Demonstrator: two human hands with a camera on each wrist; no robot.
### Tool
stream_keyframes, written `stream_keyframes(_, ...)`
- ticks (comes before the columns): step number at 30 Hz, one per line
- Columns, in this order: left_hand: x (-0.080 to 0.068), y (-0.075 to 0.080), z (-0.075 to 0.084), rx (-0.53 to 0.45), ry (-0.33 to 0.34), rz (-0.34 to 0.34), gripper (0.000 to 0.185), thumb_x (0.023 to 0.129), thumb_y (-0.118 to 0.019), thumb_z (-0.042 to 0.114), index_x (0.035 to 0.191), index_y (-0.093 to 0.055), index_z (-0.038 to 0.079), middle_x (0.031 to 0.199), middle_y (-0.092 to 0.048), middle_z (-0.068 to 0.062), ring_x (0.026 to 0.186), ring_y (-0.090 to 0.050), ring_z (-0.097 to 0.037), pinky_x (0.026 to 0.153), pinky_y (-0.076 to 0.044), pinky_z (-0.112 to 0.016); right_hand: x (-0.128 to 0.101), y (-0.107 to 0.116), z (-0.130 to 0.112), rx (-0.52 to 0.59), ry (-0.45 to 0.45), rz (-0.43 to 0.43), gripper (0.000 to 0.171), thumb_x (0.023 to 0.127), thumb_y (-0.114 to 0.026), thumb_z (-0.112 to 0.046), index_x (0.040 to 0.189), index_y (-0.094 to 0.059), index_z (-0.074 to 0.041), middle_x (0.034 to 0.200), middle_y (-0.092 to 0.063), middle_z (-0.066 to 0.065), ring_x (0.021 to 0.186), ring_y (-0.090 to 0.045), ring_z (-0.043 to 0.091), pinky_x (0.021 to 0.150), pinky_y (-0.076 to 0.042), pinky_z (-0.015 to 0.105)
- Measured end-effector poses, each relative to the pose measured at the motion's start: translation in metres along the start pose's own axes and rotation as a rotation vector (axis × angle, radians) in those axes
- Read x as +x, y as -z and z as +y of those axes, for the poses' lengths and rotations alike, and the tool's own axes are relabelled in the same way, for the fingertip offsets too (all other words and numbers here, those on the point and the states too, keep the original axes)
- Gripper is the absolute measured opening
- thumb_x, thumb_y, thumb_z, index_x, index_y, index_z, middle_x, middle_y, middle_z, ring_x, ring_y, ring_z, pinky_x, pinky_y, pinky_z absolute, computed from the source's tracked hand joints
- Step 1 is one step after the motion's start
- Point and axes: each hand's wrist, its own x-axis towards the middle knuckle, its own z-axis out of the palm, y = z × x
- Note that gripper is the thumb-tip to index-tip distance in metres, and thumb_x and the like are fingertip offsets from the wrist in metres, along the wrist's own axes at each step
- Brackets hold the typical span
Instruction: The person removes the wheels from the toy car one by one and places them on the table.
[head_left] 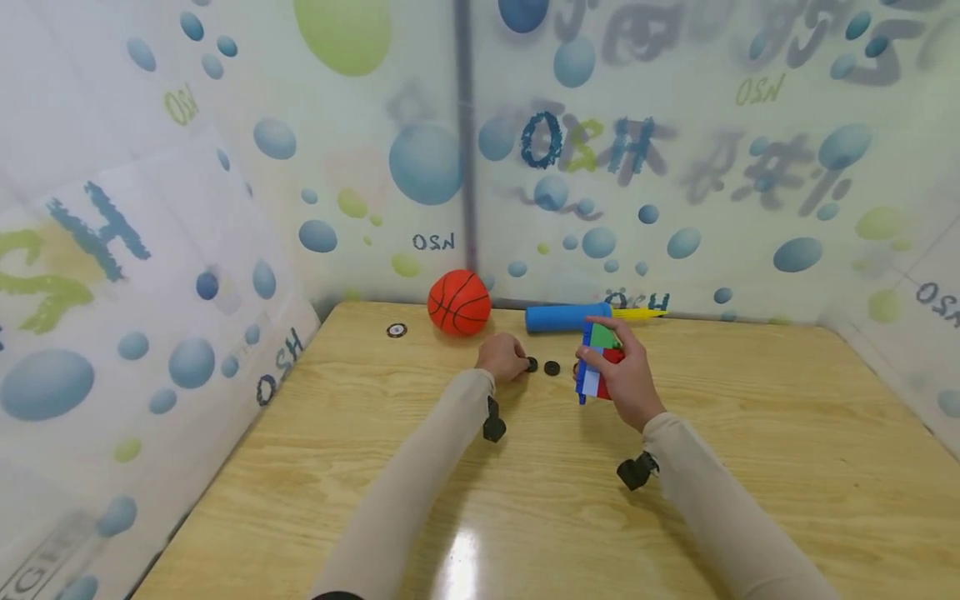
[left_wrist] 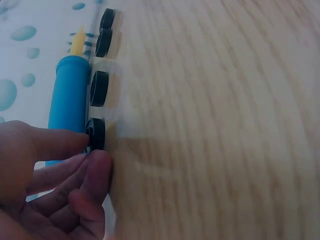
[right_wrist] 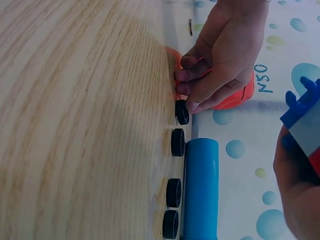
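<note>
At the middle of the table, my left hand (head_left: pixel 502 358) pinches a small black toy wheel (left_wrist: pixel 96 134) between thumb and finger, low at the wooden surface. More black wheels (head_left: pixel 552 367) stand in a row to the right of it, clearest in the two wrist views. My right hand (head_left: pixel 633 385) grips a toy vehicle body made of blocks (head_left: pixel 592 382), coloured blue, white, green and red, raised above the table. In the right wrist view, blue prongs (right_wrist: pixel 302 97) stick out from the toy body's edge. The right palm hides part of the toy.
Behind the left hand sits an orange toy basketball (head_left: pixel 459 302). A blue hand pump (head_left: pixel 566 318) with a yellow nozzle lies along the back edge, behind the wheels. Left of the ball lies a round chip (head_left: pixel 397 331). Patterned curtains (head_left: pixel 360 183) enclose the wooden table (head_left: pixel 570 508).
</note>
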Motion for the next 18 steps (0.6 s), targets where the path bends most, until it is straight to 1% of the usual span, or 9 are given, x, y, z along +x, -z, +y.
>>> stream_keyframes(3, 0.002, 0.001, 0.0, 0.022, -0.012, 0.009, 0.012, 0.084, -0.066, 0.023, 0.088, -0.072, 0.014, 0.068, -0.07, 0.0, 0.079, -0.064, -0.015, 0.095, -0.046, -0.036, 0.001, 0.0, 0.0, -0.002, 0.01, -0.003, 0.046, 0.092, -0.056, -0.022, 0.133, -0.04, -0.032, 0.112, -0.054, 0.024, 0.073, -0.067, 0.019, 0.067, -0.057, 0.037)
stream_keyframes(7, 0.002, 0.004, -0.001, 0.03, -0.025, 0.01, 0.014, 0.085, -0.064, 0.025, 0.089, -0.072, 0.014, 0.066, -0.069, 0.001, 0.071, -0.063, -0.011, 0.087, -0.049, -0.031, 0.003, 0.0, 0.001, -0.011, 0.006, -0.014, 0.047, 0.091, -0.058, -0.027, 0.134, -0.04, -0.032, 0.11, -0.056, 0.02, 0.075, -0.067, 0.02, 0.068, -0.057, 0.037)
stream_keyframes(9, 0.0, 0.008, -0.001, 0.001, -0.031, 0.011, 0.015, 0.086, -0.061, 0.024, 0.091, -0.071, 0.013, 0.066, -0.069, 0.001, 0.067, -0.062, -0.009, 0.079, -0.05, -0.028, 0.003, 0.0, 0.001, -0.029, -0.006, -0.021, 0.046, 0.09, -0.059, -0.028, 0.133, -0.041, -0.033, 0.11, -0.058, 0.018, 0.076, -0.067, 0.022, 0.068, -0.057, 0.036)
stream_keyframes(11, -0.002, 0.014, -0.001, -0.069, -0.058, 0.005, 0.018, 0.088, -0.058, 0.023, 0.094, -0.07, 0.011, 0.069, -0.07, -0.001, 0.064, -0.065, -0.01, 0.07, -0.052, -0.026, 0.003, 0.001, 0.002, -0.05, -0.021, -0.044, 0.046, 0.09, -0.059, -0.028, 0.133, -0.042, -0.033, 0.111, -0.059, 0.017, 0.079, -0.068, 0.027, 0.068, -0.057, 0.036)
stream_keyframes(12, -0.004, 0.018, 0.0, -0.111, -0.082, -0.001, 0.019, 0.089, -0.057, 0.024, 0.096, -0.068, 0.011, 0.072, -0.07, -0.002, 0.064, -0.066, -0.011, 0.067, -0.052, -0.025, 0.003, 0.001, 0.002, -0.067, -0.026, -0.057, 0.047, 0.09, -0.059, -0.028, 0.133, -0.041, -0.033, 0.112, -0.06, 0.018, 0.081, -0.067, 0.03, 0.069, -0.057, 0.036)
stream_keyframes(14, -0.007, 0.025, 0.003, -0.214, -0.154, -0.017, 0.02, 0.091, -0.055, 0.023, 0.099, -0.067, 0.01, 0.079, -0.07, -0.005, 0.068, -0.068, -0.015, 0.062, -0.052, -0.024, 0.003, 0.001, 0.002, -0.101, -0.029, -0.084, 0.051, 0.089, -0.06, -0.029, 0.135, -0.039, -0.037, 0.111, -0.059, 0.021, 0.084, -0.067, 0.037, 0.069, -0.057, 0.036)
stream_keyframes(15, -0.009, 0.03, 0.006, -0.26, -0.199, -0.029, 0.02, 0.091, -0.054, 0.024, 0.101, -0.066, 0.01, 0.082, -0.07, -0.005, 0.072, -0.069, -0.019, 0.062, -0.052, -0.024, 0.004, 0.001, 0.002, -0.112, -0.027, -0.102, 0.056, 0.089, -0.061, -0.03, 0.137, -0.035, -0.04, 0.111, -0.059, 0.022, 0.085, -0.066, 0.038, 0.069, -0.057, 0.036)
stream_keyframes(16, -0.012, 0.035, 0.009, -0.294, -0.249, -0.039, 0.02, 0.091, -0.054, 0.024, 0.102, -0.065, 0.012, 0.085, -0.07, -0.005, 0.074, -0.069, -0.019, 0.063, -0.052, -0.025, 0.003, 0.0, -0.001, -0.123, -0.032, -0.116, 0.061, 0.088, -0.061, -0.03, 0.139, -0.03, -0.043, 0.113, -0.057, 0.023, 0.087, -0.065, 0.041, 0.069, -0.057, 0.036)
stream_keyframes(18, -0.019, 0.044, 0.016, -0.324, -0.338, -0.062, 0.02, 0.092, -0.054, 0.028, 0.105, -0.063, 0.016, 0.092, -0.068, -0.002, 0.083, -0.067, -0.018, 0.069, -0.052, -0.026, 0.004, 0.0, -0.002, -0.138, -0.027, -0.136, 0.074, 0.087, -0.063, -0.033, 0.14, -0.016, -0.052, 0.11, -0.057, 0.027, 0.085, -0.066, 0.042, 0.068, -0.057, 0.037)
